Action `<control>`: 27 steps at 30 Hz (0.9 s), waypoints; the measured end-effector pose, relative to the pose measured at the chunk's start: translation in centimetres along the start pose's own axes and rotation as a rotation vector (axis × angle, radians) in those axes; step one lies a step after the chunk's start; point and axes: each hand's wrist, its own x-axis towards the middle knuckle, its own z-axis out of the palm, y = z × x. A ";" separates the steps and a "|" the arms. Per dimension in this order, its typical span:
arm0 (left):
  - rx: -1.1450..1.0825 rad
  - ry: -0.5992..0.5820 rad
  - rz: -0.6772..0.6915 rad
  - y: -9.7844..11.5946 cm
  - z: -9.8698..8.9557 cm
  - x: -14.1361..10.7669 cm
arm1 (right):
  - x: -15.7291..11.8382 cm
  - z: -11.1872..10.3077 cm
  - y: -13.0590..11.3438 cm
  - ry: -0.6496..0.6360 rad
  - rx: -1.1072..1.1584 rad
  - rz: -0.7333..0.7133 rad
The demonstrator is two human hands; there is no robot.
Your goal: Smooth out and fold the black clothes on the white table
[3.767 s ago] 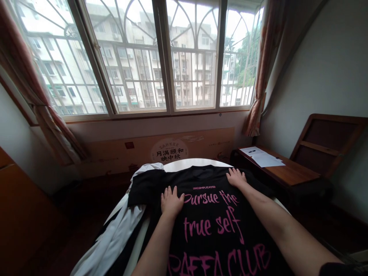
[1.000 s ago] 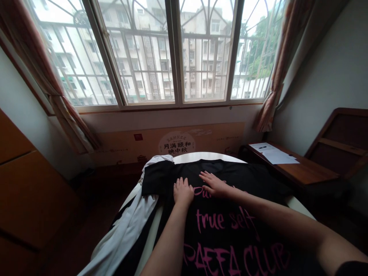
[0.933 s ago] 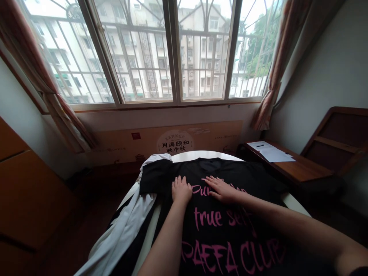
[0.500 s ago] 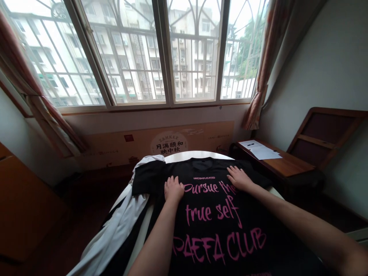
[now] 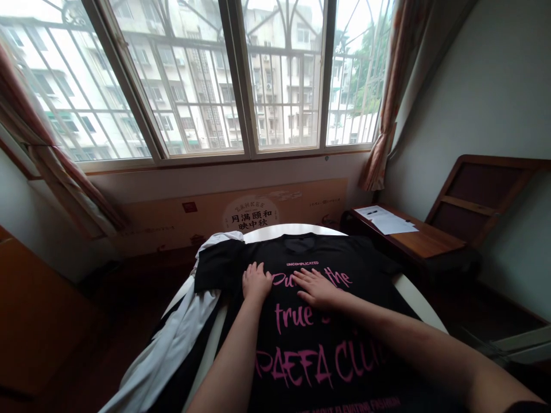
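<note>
A black T-shirt [image 5: 297, 332] with pink lettering lies spread out, its neckline toward the window. My left hand [image 5: 257, 282] rests flat on the shirt's left chest, just left of the lettering, fingers stretched out. On the middle of the chest lies my right hand [image 5: 317, 288], palm down with fingers apart, covering part of the top lines of print. Under the shirt is a white round table [image 5: 275, 230], visible at its far rim and right side. A white garment [image 5: 176, 338] hangs along the table's left edge, partly beneath the shirt's left sleeve.
A wooden chair or bench [image 5: 434, 235] with papers [image 5: 387, 221] and a pen on it stands at the right. Behind the table is a barred window [image 5: 249, 86] with curtains [image 5: 381, 137]. A brown wooden piece of furniture [image 5: 38, 310] stands at the left.
My right hand has slid left across the shirt, from the right chest to the middle. My left hand stays in about the same place on the cloth.
</note>
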 end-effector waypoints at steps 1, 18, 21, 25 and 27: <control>0.000 -0.001 0.000 0.0 0.0 0.0 | 0.0 -0.5 1.4 -0.001 -0.023 0.039; 0.036 -0.032 -0.022 0.2 -0.6 0.2 | -2.4 -4.9 18.7 0.228 -0.066 0.580; 0.035 -0.034 -0.028 0.2 -0.7 0.3 | -2.7 -5.5 19.4 0.327 -0.020 0.570; 0.032 -0.028 -0.029 0.1 -0.6 0.4 | -5.5 -7.7 21.9 0.577 0.035 0.710; 0.031 -0.024 -0.027 0.2 -0.7 0.4 | -7.6 -8.7 23.7 0.675 0.088 0.844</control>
